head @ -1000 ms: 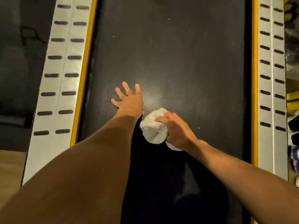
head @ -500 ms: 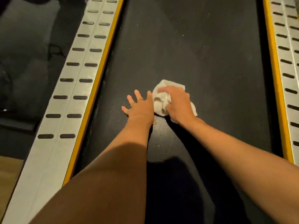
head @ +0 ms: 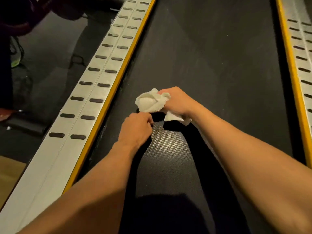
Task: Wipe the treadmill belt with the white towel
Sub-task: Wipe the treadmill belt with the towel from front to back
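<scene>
The treadmill belt runs lengthwise away, with bare room ahead and to the right. Near its left side rail sits the bunched white towel, gripped by the right hand. The left hand is curled just beside it, and I cannot tell whether it holds the towel.

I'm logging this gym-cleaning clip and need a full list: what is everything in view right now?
bunched white towel: one, white, on the belt, left of centre
black textured treadmill belt: one, black, centre
silver slotted side rails: two, silver with dark slots, flanking the belt
yellow edge strips: two, yellow, between belt and rails
dark floor: one, dark grey, far left
tan wooden patch: one, tan, bottom-left corner
left hand: one, fingers curled, just below the towel
right hand: one, gripping the towel
</scene>
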A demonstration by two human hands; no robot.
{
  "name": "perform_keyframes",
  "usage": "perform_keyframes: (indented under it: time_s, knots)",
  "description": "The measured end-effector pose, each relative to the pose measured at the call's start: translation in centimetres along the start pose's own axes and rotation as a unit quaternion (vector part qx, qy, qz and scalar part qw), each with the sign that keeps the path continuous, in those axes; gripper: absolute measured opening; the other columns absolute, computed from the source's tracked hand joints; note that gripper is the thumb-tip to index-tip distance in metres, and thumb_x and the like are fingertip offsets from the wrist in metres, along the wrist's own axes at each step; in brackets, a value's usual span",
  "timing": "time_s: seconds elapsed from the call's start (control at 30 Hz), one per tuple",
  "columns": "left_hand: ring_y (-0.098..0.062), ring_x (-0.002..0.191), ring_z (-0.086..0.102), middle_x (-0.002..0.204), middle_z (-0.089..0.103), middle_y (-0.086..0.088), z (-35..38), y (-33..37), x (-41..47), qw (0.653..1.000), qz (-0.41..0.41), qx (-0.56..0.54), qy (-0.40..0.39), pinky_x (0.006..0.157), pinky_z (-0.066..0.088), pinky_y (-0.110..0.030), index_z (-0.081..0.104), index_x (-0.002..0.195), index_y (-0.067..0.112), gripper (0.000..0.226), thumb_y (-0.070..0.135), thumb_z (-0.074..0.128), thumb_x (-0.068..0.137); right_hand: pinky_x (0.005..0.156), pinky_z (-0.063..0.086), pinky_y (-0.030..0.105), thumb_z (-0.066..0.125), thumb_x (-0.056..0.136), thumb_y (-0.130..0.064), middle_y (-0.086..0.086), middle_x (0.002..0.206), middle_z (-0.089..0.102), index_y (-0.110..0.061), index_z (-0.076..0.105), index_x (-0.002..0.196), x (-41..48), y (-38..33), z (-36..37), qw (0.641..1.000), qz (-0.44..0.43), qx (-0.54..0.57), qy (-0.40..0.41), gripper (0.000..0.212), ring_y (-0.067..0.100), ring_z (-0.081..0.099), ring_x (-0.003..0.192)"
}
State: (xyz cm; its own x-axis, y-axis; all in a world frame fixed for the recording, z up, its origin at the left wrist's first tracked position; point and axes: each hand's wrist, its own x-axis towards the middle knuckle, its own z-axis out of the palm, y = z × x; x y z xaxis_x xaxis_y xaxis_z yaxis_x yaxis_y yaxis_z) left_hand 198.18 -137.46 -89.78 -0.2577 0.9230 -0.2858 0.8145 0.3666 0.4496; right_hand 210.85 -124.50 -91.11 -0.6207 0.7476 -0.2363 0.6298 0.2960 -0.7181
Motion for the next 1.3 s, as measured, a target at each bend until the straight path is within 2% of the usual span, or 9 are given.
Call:
perform_keyframes:
  time_s: [0.17, 0.33, 0.4, 0.53, 0.63, 0.83, 0.97, 1.1, 1.3]
  knots:
    - [-0.022, 0.091, 0.065, 0.097, 0.071, 0.002, -0.6, -1.9, -0.6, 0.989, -0.019, -0.042, 0.139, 0.088, 0.052, -0.042, 0.069, 0.090, 0.023, 0.021, 0.014, 0.050, 0.089, 0.086, 0.045, 0.031, 0.051, 0.086, -0.014, 0.004, 0.116, 0.063, -0.022, 0.063, 0.117, 1.1, 2.5, -1.3, 0.980, 0.065, -0.117, 0.146, 0.034, 0.026, 0.057, 0.107]
    - [-0.013, 0.095, 0.060, 0.108, 0.067, 0.000, -0.6, -1.0, 0.2, 0.971, -0.023, -0.099, 0.215, 0.087, 0.049, -0.031, 0.064, 0.106, 0.020, 0.024, 0.012, 0.046, 0.094, 0.080, 0.046, 0.029, 0.060, 0.078, -0.013, -0.008, 0.105, 0.066, -0.031, 0.068, 0.105, -7.0, -1.1, 5.8, 0.990, -0.111, -0.090, -0.024, 0.034, 0.014, 0.056, 0.100]
    - [-0.011, 0.096, 0.058, 0.111, 0.066, 0.000, -0.3, -0.3, 0.6, 0.970, -0.020, -0.115, 0.211, 0.087, 0.047, -0.031, 0.063, 0.111, 0.019, 0.026, 0.012, 0.044, 0.094, 0.078, 0.038, 0.021, 0.064, 0.077, -0.012, -0.010, 0.103, 0.068, -0.029, 0.069, 0.103, -9.5, -1.1, 5.3, 0.986, -0.141, -0.079, -0.039, 0.032, 0.007, 0.053, 0.093]
    - [-0.023, 0.109, 0.059, 0.118, 0.065, -0.001, 0.6, 0.8, 1.3, 0.978, -0.002, -0.106, 0.179, 0.095, 0.046, -0.039, 0.063, 0.115, 0.020, 0.031, 0.015, 0.043, 0.091, 0.077, 0.034, 0.022, 0.060, 0.082, -0.020, -0.008, 0.104, 0.068, -0.030, 0.067, 0.104, -7.6, 4.8, -1.7, 0.981, -0.009, -0.128, 0.149, 0.026, 0.013, 0.056, 0.097]
    - [-0.026, 0.113, 0.056, 0.121, 0.063, -0.005, 1.7, 2.1, 1.2, 0.987, 0.034, -0.071, 0.142, 0.096, 0.043, -0.040, 0.061, 0.118, 0.018, 0.031, 0.016, 0.045, 0.092, 0.084, 0.042, 0.033, 0.050, 0.079, -0.028, -0.013, 0.098, 0.062, -0.037, 0.061, 0.096, -8.9, 8.3, -3.6, 0.976, 0.056, -0.169, 0.127, 0.022, 0.023, 0.059, 0.099]
    - [-0.028, 0.115, 0.051, 0.127, 0.057, -0.004, 3.9, 5.6, 0.7, 0.995, 0.095, 0.000, 0.041, 0.093, 0.043, -0.043, 0.056, 0.124, 0.020, 0.032, 0.023, 0.042, 0.095, 0.090, 0.040, 0.025, 0.062, 0.063, 0.002, -0.006, 0.111, 0.062, -0.023, 0.066, 0.114, -19.0, 6.7, 2.7, 0.996, -0.025, -0.079, 0.037, 0.057, 0.018, 0.049, 0.103]
    - [-0.028, 0.110, 0.047, 0.120, 0.053, -0.004, 5.7, 6.2, -0.3, 0.989, 0.118, 0.090, 0.002, 0.089, 0.044, -0.044, 0.057, 0.116, 0.017, 0.028, 0.027, 0.040, 0.096, 0.069, 0.032, 0.011, 0.059, 0.077, -0.014, -0.015, 0.093, 0.056, -0.023, 0.069, 0.103, -15.8, 9.0, -3.8, 0.965, 0.041, -0.119, 0.228, 0.030, 0.012, 0.051, 0.085]
    - [-0.031, 0.107, 0.046, 0.116, 0.050, -0.009, 6.0, 6.7, -0.1, 0.981, 0.133, 0.138, 0.024, 0.089, 0.043, -0.047, 0.054, 0.119, 0.014, 0.029, 0.027, 0.042, 0.096, 0.070, 0.044, 0.029, 0.056, 0.079, -0.012, -0.014, 0.090, 0.061, -0.034, 0.060, 0.088, -14.8, 13.4, -5.0, 0.961, 0.124, -0.124, 0.215, 0.024, 0.012, 0.056, 0.086]
    - [-0.040, 0.102, 0.047, 0.114, 0.047, -0.020, 8.0, 7.8, 0.1, 0.966, 0.137, 0.211, 0.056, 0.099, 0.035, -0.055, 0.051, 0.113, 0.007, 0.033, 0.034, 0.043, 0.096, 0.082, 0.038, 0.022, 0.065, 0.069, 0.005, -0.013, 0.105, 0.057, -0.022, 0.065, 0.108, -22.2, 8.7, 0.8, 0.991, 0.051, -0.040, 0.115, 0.047, 0.017, 0.049, 0.100]
